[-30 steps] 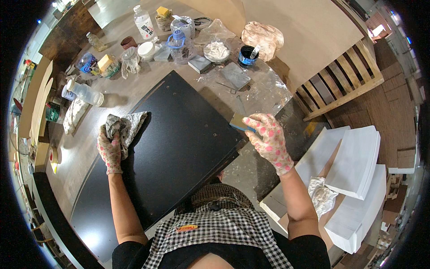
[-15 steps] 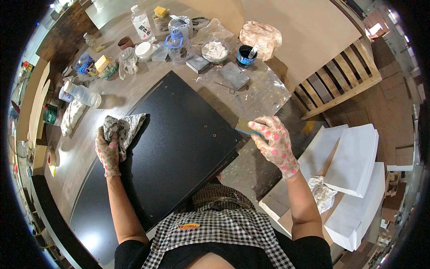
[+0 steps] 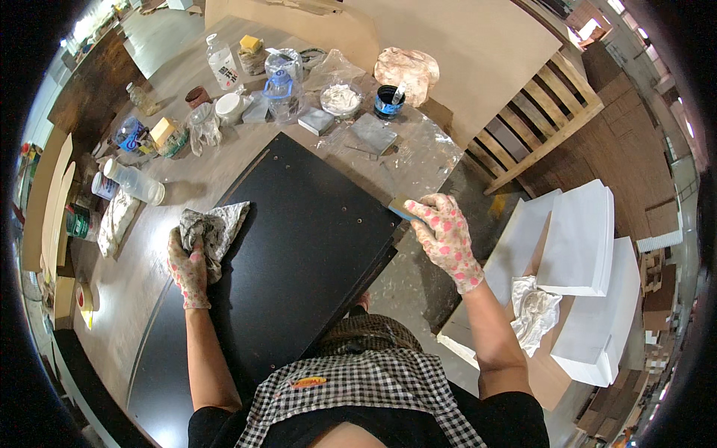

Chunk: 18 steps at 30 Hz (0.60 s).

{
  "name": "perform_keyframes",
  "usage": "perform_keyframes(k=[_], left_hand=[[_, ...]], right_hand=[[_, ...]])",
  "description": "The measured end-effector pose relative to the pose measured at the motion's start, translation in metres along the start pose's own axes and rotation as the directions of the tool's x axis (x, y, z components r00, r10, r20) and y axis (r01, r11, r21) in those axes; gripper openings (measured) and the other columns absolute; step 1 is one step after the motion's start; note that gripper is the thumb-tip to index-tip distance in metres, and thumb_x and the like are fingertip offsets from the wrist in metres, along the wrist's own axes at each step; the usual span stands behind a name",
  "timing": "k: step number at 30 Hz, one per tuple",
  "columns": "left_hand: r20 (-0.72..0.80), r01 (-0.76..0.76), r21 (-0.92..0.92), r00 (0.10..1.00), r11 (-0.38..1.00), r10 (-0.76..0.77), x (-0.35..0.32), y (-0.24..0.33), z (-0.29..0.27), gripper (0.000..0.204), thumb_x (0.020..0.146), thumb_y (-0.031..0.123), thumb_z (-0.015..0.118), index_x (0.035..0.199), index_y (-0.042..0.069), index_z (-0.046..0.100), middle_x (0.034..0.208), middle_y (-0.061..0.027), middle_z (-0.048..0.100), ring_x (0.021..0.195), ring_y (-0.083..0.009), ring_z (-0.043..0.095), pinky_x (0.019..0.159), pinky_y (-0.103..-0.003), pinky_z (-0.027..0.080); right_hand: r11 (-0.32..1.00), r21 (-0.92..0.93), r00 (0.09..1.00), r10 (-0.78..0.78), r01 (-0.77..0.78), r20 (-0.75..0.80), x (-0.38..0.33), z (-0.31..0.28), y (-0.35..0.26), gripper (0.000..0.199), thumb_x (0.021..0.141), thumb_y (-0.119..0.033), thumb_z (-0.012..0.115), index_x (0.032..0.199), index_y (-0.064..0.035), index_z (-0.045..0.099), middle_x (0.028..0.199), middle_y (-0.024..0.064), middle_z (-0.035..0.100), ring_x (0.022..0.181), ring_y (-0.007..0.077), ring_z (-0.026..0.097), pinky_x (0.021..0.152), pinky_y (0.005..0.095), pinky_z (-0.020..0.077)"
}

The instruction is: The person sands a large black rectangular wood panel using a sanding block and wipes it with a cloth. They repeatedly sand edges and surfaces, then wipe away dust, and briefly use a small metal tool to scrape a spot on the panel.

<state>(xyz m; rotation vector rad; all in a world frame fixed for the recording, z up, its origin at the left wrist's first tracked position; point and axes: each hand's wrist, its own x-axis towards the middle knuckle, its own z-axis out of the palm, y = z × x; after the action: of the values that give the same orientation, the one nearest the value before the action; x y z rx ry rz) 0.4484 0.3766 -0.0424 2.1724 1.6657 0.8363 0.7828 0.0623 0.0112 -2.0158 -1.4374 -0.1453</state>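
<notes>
A large black board (image 3: 299,246) lies on the worktable in front of me. My left hand (image 3: 188,263), in a spotted glove, presses a crumpled grey rag (image 3: 213,228) onto the board's left edge. My right hand (image 3: 442,233), gloved the same way, grips a small blue-handled scraper (image 3: 400,207) at the board's right edge. Beyond the board, a grey flat block (image 3: 373,133) and a white bowl of paste (image 3: 340,98) rest on clear plastic sheeting.
Bottles, jars, a dark tin (image 3: 388,101) and sponges crowd the table's far side. A wooden pallet (image 3: 538,127) leans at the right. White panels (image 3: 582,246) are stacked at the right with a white rag (image 3: 536,312) beside them. A tape roll (image 3: 84,297) lies far left.
My right hand with the scraper has stayed at the board's right edge, shifting only slightly. The left hand and rag have barely moved.
</notes>
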Motion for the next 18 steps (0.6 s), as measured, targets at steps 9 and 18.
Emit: perform_keyframes(k=[9,18], left_hand=[[0.06,0.01,-0.079,0.998,0.997,-0.005,-0.002,0.007,-0.004,0.052,0.083,0.015,0.069,0.129,-0.004,0.052,0.121,-0.023,0.061,0.113,-0.0357,0.059,0.098,-0.04,0.044],[0.033,-0.011,-0.073,0.999,0.997,0.013,-0.002,-0.001,0.001,0.053,0.083,0.015,0.068,0.13,-0.004,0.052,0.123,-0.0224,0.06,0.114,-0.0352,0.059,0.099,-0.04,0.044]], right_hand=[[0.994,-0.1,0.999,-0.049,0.048,-0.016,0.002,0.014,0.001,0.037,0.078,-0.007,0.073,0.114,-0.0141,0.067,0.103,0.0103,0.058,0.094,0.0287,0.056,0.079,0.0381,0.0489],[0.987,-0.132,0.995,-0.098,0.093,-0.028,0.004,0.015,0.003,0.036,0.078,-0.006,0.071,0.114,-0.0146,0.068,0.106,0.0103,0.058,0.095,0.0301,0.056,0.08,0.0393,0.0485]])
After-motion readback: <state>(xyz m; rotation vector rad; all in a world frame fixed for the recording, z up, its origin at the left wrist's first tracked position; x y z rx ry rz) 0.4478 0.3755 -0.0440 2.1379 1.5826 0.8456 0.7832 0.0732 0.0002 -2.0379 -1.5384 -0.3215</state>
